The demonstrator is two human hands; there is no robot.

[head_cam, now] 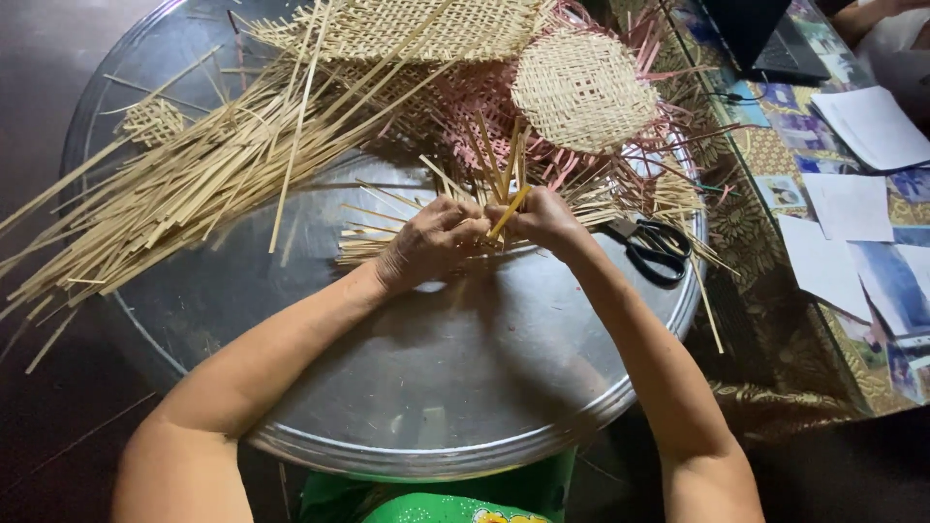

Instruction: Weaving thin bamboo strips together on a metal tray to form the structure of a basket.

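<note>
- My left hand and right hand meet over the round metal tray, fingers closed on a small bundle of bamboo strips (ends fanning upward).
- Scissors lie just right of my right hand.
- Woven mat rests beyond the bundle.

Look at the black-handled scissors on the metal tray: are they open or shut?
Shut, as far as shows. The scissors lie flat on the tray, right of the right hand, handle loops side by side; the blades are partly hidden under strips.

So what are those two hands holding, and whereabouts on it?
Both the left hand and right hand pinch a small started weave of bamboo strips at its crossing base, loose ends fanning upward.
</note>
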